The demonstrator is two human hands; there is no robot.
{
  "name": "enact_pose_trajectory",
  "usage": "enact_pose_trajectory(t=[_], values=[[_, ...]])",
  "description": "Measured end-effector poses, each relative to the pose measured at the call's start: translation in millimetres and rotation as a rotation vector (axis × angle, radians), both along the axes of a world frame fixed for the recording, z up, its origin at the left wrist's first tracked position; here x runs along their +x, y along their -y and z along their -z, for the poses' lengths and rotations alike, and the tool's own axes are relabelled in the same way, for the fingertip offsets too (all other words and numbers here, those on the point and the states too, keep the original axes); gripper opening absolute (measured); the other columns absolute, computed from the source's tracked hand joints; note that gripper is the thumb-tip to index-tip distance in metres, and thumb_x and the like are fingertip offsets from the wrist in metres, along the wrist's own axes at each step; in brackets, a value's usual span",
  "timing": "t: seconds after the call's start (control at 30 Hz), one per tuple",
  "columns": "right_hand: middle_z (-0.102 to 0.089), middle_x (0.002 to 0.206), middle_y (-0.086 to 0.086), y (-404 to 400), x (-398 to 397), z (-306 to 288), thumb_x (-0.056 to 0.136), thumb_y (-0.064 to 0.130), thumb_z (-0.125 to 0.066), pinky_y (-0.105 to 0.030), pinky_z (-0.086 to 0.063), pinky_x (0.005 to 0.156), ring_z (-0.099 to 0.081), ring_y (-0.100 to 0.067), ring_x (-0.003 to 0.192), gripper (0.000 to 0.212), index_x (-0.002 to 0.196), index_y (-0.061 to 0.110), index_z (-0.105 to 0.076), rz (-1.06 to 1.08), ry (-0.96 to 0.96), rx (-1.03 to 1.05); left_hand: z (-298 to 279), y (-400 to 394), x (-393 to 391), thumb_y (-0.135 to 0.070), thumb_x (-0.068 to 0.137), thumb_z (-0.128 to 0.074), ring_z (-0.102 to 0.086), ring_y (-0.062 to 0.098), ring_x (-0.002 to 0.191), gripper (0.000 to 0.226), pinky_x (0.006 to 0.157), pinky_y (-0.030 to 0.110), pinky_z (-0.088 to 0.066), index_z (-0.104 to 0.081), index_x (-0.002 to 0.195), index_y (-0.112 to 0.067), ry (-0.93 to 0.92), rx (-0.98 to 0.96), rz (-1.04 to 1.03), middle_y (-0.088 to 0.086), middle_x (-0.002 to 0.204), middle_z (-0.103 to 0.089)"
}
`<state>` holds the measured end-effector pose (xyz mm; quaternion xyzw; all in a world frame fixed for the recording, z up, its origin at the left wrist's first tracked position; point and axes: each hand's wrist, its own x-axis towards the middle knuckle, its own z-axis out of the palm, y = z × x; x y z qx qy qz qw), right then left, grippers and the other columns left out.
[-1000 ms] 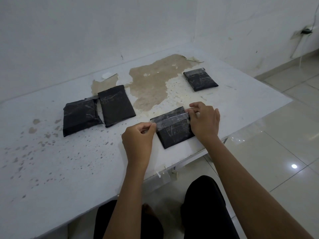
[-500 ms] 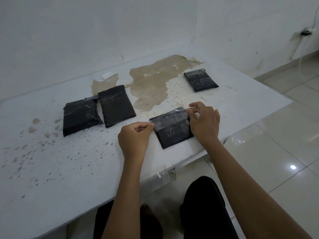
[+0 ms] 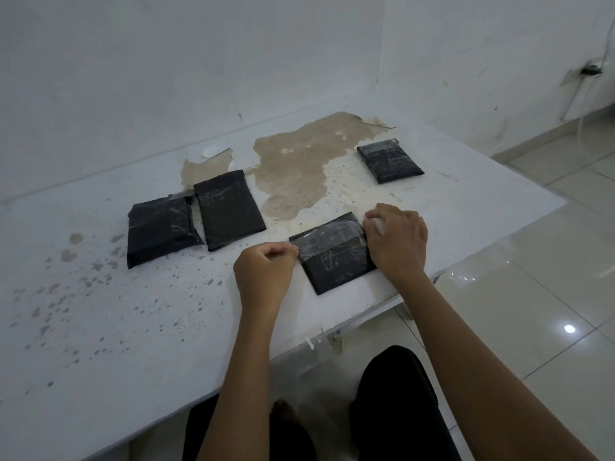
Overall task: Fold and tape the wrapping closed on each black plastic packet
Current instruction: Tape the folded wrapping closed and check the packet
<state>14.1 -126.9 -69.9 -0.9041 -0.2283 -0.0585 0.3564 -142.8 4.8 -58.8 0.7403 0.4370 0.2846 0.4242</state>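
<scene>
the packet in work (image 3: pixel 334 252) lies flat on the white surface (image 3: pixel 133 327), close to its near edge, and i take this packet as the landmark. a strip of clear tape (image 3: pixel 327 236) goes across its upper half. the left hand (image 3: pixel 264 276) is at the packet's left edge, closed like a loose fist, thumb and fingers pinched together on the left end of the tape. the right hand (image 3: pixel 396 242) is at the packet's right edge, fingers curled down over the upper right corner and pressing there; if it pinches the tape end or only pushes on it, i cannot tell.

compared with one second ago, the left hand went a little more to the left and is closed tighter, so the tape end now comes past the packet's left edge. the right hand, which before had its fingers spread over the corner, is now more bent over it. the packet itself did not move.

left of this packet, well apart, lie two other black packets (image 3: pixel 196 217) side by side, touching each other. behind and to the right of it, near the corner of the surface, lies a fourth packet (image 3: pixel 390 160) with tape on its top. between this one and the pair, the surface has a big brown patch (image 3: pixel 296 168) where the coating came off.
</scene>
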Motion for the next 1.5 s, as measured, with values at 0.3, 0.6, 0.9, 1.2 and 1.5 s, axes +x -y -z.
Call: enact_pose_trajectory(t=[0.3, 0.6, 0.9, 1.2, 1.5], values=[[-0.062, 0.132, 0.007, 1, -2, -2, 0.1, 0.035, -0.054, -0.052, -0.014, 0.122, -0.044, -0.023, 0.13, 0.018, 0.096, 0.026, -0.069, -0.025, -0.007, -0.012, -9, -3, -8, -0.021, 0.094, -0.072, -0.069, 0.005, 0.074, 0.006, 0.072, 0.018, -0.055, -0.078, 0.094, -0.019, 0.203, -0.313, 0.073, -0.005, 0.08, -0.076], [-0.066, 0.08, 0.007, 4, -11, -21, 0.104, 0.026, -0.048, -0.039, 0.001, 0.123, -0.062, -0.002, 0.087, 0.019, 0.086, 0.021, -0.053, -0.09, -0.297, 0.381, -30, 4, 0, -0.015, 0.097, -0.068, -0.073, 0.021, 0.094, 0.012, 0.079, 0.026, -0.061, -0.073, 0.107, -0.01, 0.457, -0.53, 0.123, 0.01, 0.102, -0.076], [-0.064, 0.082, 0.004, 7, -40, -53, 0.101, 0.024, -0.054, -0.02, -0.052, 0.056, -0.062, -0.002, 0.066, 0.015, 0.091, 0.016, -0.061, -0.026, -0.784, 0.878, -52, 18, 8, -0.023, 0.098, -0.067, -0.075, 0.015, 0.085, 0.014, 0.078, 0.034, -0.062, -0.074, 0.105, -0.013, 0.642, -0.697, 0.013, 0.003, 0.097, -0.078], [-0.059, 0.077, 0.005, 8, -58, -67, 0.1, 0.025, -0.05, -0.027, -0.051, 0.058, -0.057, -0.01, 0.071, 0.016, 0.09, 0.016, -0.058, -0.061, -0.808, 0.965, -64, 33, 3, -0.031, 0.098, -0.066, -0.072, 0.025, 0.104, 0.014, 0.1, 0.05, -0.056, -0.077, 0.1, -0.022, 0.703, -0.486, -0.062, 0.002, 0.099, -0.076], [-0.07, 0.096, -0.006, 9, -64, -73, 0.099, 0.038, -0.048, -0.033, -0.056, 0.068, -0.068, -0.022, 0.09, 0.031, 0.105, 0.012, -0.062, -0.074, -0.794, 1.001, -72, 45, 3, -0.027, 0.099, -0.064, -0.05, 0.003, 0.071, 0.012, 0.064, 0.013, -0.049, -0.072, 0.102, -0.019, 0.734, -0.304, -0.013, -0.002, 0.081, -0.058]])
